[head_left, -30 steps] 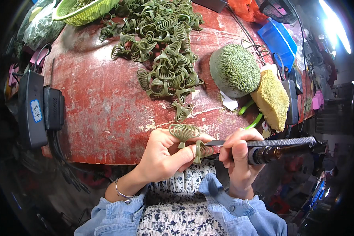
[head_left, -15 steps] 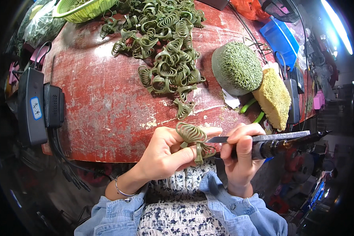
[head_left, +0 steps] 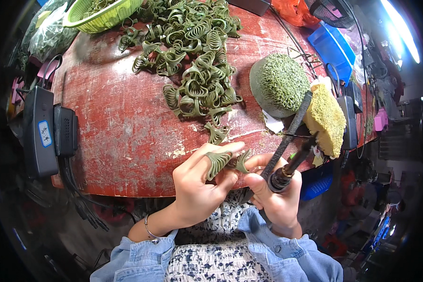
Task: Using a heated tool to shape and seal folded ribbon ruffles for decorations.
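Pinched in my left hand (head_left: 197, 183) is an olive-green ribbed, fan-shaped plastic piece (head_left: 217, 164), held just past the near edge of the table. My right hand (head_left: 279, 197) is closed around two tools at once: a long flat grey file-like strip (head_left: 291, 131) and a black pen-shaped tool with a metal collar (head_left: 282, 178). Both point up and away to the right. The thumb and forefinger of that hand meet the right end of the green piece. A heap of similar green ribbed pieces (head_left: 204, 77) lies on the table ahead, its tail reaching toward my hands.
The worn red table (head_left: 117, 136) carries a round green block with a crumbly top (head_left: 284, 84), a yellow sponge-like block (head_left: 329, 122) and a blue bin (head_left: 333, 49) at right. A lime-green basket (head_left: 103, 16) stands far left. Black boxes with cables (head_left: 40, 129) sit at the left edge.
My right hand has swung the two tools from pointing right to pointing up and away; the blade tip has left the green piece. The piece has turned in my left hand.
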A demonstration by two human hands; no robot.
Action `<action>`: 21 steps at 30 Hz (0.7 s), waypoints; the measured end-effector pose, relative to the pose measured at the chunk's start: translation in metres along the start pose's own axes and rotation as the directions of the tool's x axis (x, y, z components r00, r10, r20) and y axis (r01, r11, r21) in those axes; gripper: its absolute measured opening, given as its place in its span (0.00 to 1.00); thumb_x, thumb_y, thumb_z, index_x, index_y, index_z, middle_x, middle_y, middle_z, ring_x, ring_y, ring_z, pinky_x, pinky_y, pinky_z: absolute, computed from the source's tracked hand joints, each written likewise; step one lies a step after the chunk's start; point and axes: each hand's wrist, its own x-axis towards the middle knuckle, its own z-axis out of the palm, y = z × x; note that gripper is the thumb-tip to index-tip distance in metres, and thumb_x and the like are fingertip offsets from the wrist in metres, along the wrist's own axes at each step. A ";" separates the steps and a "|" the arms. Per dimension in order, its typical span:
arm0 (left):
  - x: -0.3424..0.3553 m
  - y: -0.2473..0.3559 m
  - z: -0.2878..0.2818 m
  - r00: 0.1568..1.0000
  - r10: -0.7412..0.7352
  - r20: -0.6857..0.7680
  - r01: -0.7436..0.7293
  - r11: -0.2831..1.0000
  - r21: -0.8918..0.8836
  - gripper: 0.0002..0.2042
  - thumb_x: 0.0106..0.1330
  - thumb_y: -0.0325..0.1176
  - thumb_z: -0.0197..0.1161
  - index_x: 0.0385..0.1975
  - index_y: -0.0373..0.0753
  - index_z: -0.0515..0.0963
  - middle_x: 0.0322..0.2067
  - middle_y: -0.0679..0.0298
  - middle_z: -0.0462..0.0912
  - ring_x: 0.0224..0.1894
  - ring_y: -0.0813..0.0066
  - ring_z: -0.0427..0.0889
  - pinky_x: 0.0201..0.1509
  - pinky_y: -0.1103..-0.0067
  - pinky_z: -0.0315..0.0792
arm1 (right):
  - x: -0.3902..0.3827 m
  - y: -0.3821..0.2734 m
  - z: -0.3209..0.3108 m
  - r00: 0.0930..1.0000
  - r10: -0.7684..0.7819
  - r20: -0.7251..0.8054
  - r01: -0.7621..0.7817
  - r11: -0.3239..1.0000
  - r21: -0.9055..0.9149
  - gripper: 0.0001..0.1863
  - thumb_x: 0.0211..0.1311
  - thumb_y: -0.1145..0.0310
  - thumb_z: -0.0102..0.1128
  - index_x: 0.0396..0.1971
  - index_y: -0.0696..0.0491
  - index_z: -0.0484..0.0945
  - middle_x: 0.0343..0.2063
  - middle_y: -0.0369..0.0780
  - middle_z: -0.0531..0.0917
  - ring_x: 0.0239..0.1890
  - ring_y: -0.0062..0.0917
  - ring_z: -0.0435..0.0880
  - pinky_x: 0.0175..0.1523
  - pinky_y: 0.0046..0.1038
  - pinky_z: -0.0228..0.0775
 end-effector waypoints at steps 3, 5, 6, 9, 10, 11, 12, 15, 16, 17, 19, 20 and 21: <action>-0.003 0.005 -0.001 0.996 -0.089 -0.019 0.086 0.990 -0.113 0.20 0.45 0.16 0.60 0.42 0.35 0.74 0.29 0.67 0.76 0.25 0.84 0.72 0.27 0.87 0.67 | 0.003 0.005 0.003 0.999 -0.034 -0.026 0.036 0.998 0.056 0.11 0.51 0.75 0.60 0.35 0.60 0.74 0.22 0.33 0.77 0.23 0.09 0.70 0.28 0.13 0.62; -0.003 0.004 0.000 0.992 -0.125 -0.037 0.106 0.941 -0.320 0.20 0.47 0.15 0.56 0.44 0.32 0.72 0.28 0.66 0.75 0.26 0.81 0.72 0.32 0.87 0.67 | 0.003 0.005 0.003 1.000 -0.010 -0.019 0.012 0.994 0.106 0.10 0.51 0.76 0.60 0.34 0.60 0.74 0.23 0.33 0.78 0.25 0.10 0.72 0.30 0.13 0.63; 0.000 0.006 0.001 0.992 -0.125 -0.034 0.108 0.941 -0.320 0.20 0.47 0.15 0.56 0.44 0.32 0.72 0.28 0.66 0.75 0.26 0.81 0.72 0.32 0.87 0.67 | 0.003 0.006 0.002 1.000 -0.009 -0.021 0.011 0.994 0.108 0.10 0.51 0.76 0.60 0.34 0.60 0.74 0.23 0.33 0.78 0.25 0.10 0.72 0.30 0.13 0.63; 0.007 0.004 -0.006 0.981 -0.178 -0.073 0.123 0.870 -0.477 0.13 0.55 0.18 0.53 0.42 0.28 0.71 0.32 0.61 0.74 0.33 0.78 0.74 0.40 0.84 0.67 | 0.001 0.007 -0.002 1.000 -0.002 -0.018 0.006 0.981 0.194 0.10 0.50 0.76 0.60 0.34 0.60 0.76 0.22 0.33 0.78 0.20 0.09 0.70 0.25 0.13 0.61; 0.005 -0.001 -0.008 0.981 -0.180 -0.071 0.125 0.871 -0.476 0.13 0.55 0.18 0.53 0.42 0.28 0.71 0.32 0.61 0.74 0.33 0.78 0.74 0.40 0.84 0.67 | 0.000 0.005 -0.002 1.000 0.000 -0.019 0.004 0.981 0.195 0.10 0.50 0.76 0.60 0.34 0.60 0.76 0.22 0.33 0.78 0.20 0.09 0.70 0.25 0.13 0.61; 0.003 -0.006 -0.010 0.993 -0.115 -0.004 0.094 0.828 -0.552 0.13 0.57 0.21 0.54 0.42 0.28 0.70 0.36 0.59 0.73 0.36 0.78 0.73 0.40 0.84 0.68 | -0.001 0.003 -0.002 1.000 0.001 -0.006 0.001 0.973 0.233 0.10 0.50 0.76 0.60 0.34 0.60 0.76 0.22 0.33 0.77 0.19 0.09 0.69 0.24 0.13 0.60; 0.002 -0.008 -0.011 0.997 -0.045 0.055 0.070 0.779 -0.624 0.13 0.58 0.24 0.56 0.43 0.28 0.70 0.39 0.57 0.72 0.39 0.77 0.73 0.41 0.83 0.68 | -0.001 0.003 -0.002 1.000 0.002 0.010 -0.005 0.963 0.271 0.10 0.50 0.77 0.60 0.34 0.60 0.76 0.22 0.33 0.77 0.18 0.09 0.69 0.22 0.13 0.59; 0.004 0.000 -0.006 0.993 -0.105 0.050 0.112 0.755 -0.646 0.21 0.53 0.33 0.64 0.44 0.29 0.70 0.39 0.57 0.73 0.40 0.76 0.74 0.41 0.83 0.68 | -0.003 0.003 0.000 1.000 -0.004 0.019 -0.002 0.951 0.309 0.07 0.51 0.77 0.60 0.31 0.60 0.75 0.18 0.33 0.76 0.16 0.09 0.68 0.20 0.12 0.57; 0.006 0.000 -0.005 0.997 -0.064 0.039 0.074 0.776 -0.626 0.23 0.51 0.35 0.67 0.44 0.30 0.70 0.37 0.58 0.75 0.38 0.75 0.75 0.41 0.83 0.68 | -0.004 0.003 0.000 0.999 0.011 0.030 -0.021 0.940 0.340 0.06 0.51 0.76 0.60 0.30 0.60 0.74 0.17 0.33 0.75 0.15 0.09 0.68 0.20 0.12 0.57; 0.007 0.000 -0.004 0.997 -0.058 0.059 0.083 0.775 -0.626 0.26 0.44 0.35 0.71 0.43 0.30 0.71 0.35 0.59 0.77 0.38 0.75 0.75 0.41 0.82 0.69 | -0.003 0.004 0.001 0.999 -0.030 0.024 0.020 0.941 0.338 0.05 0.52 0.76 0.59 0.28 0.60 0.73 0.15 0.33 0.74 0.14 0.10 0.67 0.18 0.14 0.56; 0.005 -0.001 -0.007 0.989 -0.070 0.134 0.133 0.822 -0.554 0.26 0.44 0.35 0.71 0.41 0.27 0.71 0.37 0.56 0.74 0.39 0.73 0.75 0.41 0.81 0.70 | -0.003 0.002 0.002 0.999 0.002 0.049 -0.022 0.911 0.411 0.05 0.52 0.77 0.58 0.27 0.60 0.73 0.15 0.34 0.74 0.13 0.10 0.67 0.17 0.14 0.55; 0.004 -0.001 -0.009 0.974 -0.086 0.208 0.178 0.860 -0.478 0.26 0.44 0.35 0.71 0.40 0.24 0.70 0.39 0.52 0.72 0.40 0.71 0.75 0.41 0.79 0.71 | -0.003 0.002 0.002 0.997 0.030 0.073 -0.062 0.876 0.478 0.04 0.52 0.77 0.58 0.27 0.60 0.72 0.15 0.34 0.74 0.13 0.10 0.67 0.16 0.14 0.55; 0.004 0.001 -0.008 0.978 -0.083 0.193 0.172 0.844 -0.508 0.23 0.43 0.30 0.71 0.37 0.24 0.71 0.37 0.52 0.73 0.39 0.70 0.75 0.41 0.78 0.72 | -0.004 0.001 0.004 0.997 0.024 0.069 -0.056 0.863 0.503 0.05 0.53 0.76 0.58 0.26 0.60 0.71 0.14 0.35 0.73 0.12 0.11 0.66 0.15 0.15 0.53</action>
